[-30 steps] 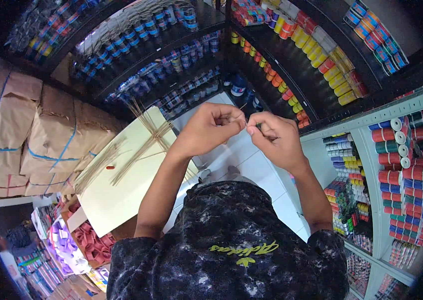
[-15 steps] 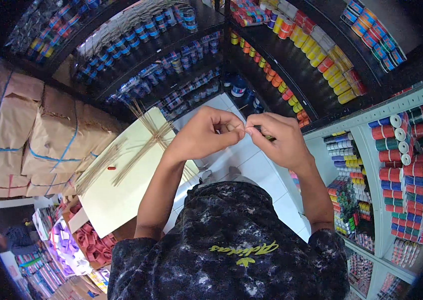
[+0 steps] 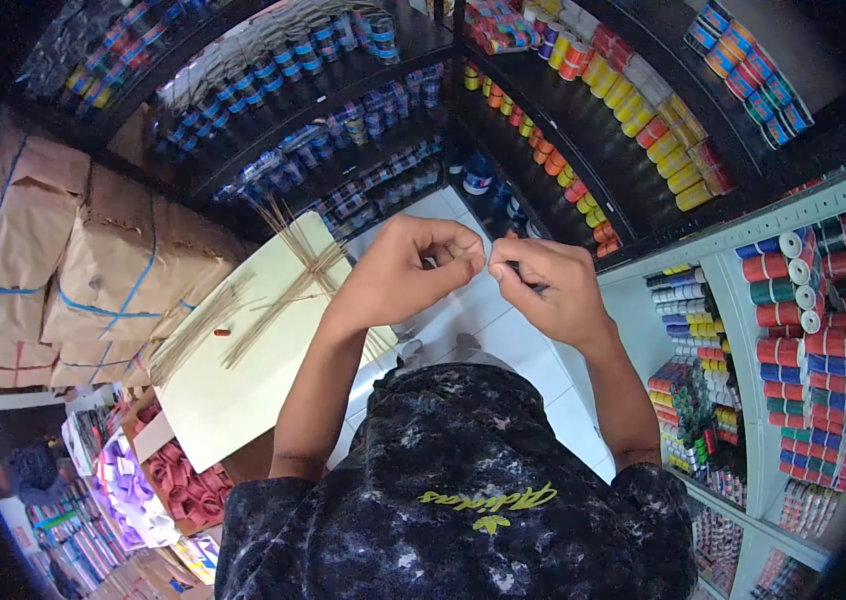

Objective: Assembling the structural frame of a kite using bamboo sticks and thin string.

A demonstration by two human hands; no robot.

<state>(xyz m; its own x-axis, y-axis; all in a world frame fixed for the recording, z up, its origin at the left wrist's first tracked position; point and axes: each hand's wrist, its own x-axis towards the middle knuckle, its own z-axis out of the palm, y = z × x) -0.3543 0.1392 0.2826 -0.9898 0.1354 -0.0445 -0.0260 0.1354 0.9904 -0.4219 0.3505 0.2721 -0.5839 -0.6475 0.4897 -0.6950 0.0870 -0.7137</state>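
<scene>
In front of my chest I hold both hands up, thumb and finger of each pressed together. My left hand (image 3: pixel 413 268) is closed in a pinch; anything between its fingertips is too fine to make out. Just to its right, my right hand (image 3: pixel 555 285) is pinched too, with a sliver of something dark showing under its curled fingers. A narrow gap separates the two sets of fingertips. Left of my left hand, thin straw-coloured sticks (image 3: pixel 311 268) lie crossed in bundles on a pale yellow tabletop (image 3: pixel 205 415). A small red object (image 3: pixel 222 332) rests among them.
Brown paper parcels (image 3: pixel 108 265) tied with blue cord are stacked at the left. Dark shelves (image 3: pixel 583 150) of coloured spools stand ahead, and a pale rack (image 3: pixel 758 400) of rolls is on the right. A box of red ribbon loops (image 3: pixel 188 480) sits at lower left.
My fingertips have come slightly apart. The right hand has turned a little and shifted slightly down, while the left has barely moved.
</scene>
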